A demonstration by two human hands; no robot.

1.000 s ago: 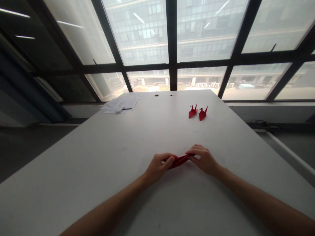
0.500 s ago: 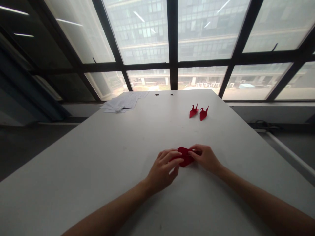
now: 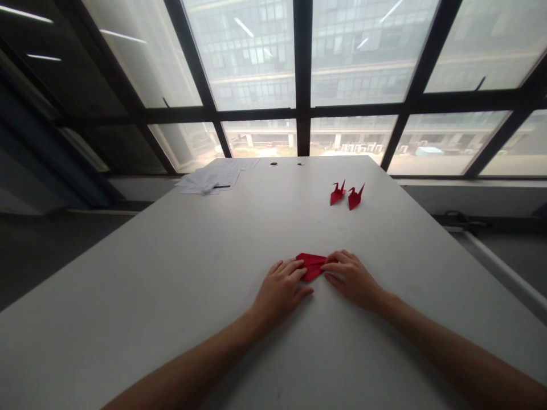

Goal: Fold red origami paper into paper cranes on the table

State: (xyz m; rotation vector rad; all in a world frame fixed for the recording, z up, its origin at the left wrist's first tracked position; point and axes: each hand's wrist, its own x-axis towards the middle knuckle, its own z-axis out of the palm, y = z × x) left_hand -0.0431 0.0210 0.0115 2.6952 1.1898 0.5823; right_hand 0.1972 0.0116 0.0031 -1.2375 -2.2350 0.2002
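Red paper [image 3: 311, 265] lies flat on table [image 3: 171, 273], just below frame centre. Left hand [image 3: 280, 289] and right hand [image 3: 351, 277]: fingers extended flat, pressing its left and right edges, gripping nothing. Two cranes [image 3: 337, 194] right of centre, above; sheets [image 3: 209, 179] upper left.

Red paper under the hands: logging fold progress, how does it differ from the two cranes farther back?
The red paper lies flat; the cranes stand with raised points. The left hand and right hand press the red paper; the cranes sit untouched. Both are red.
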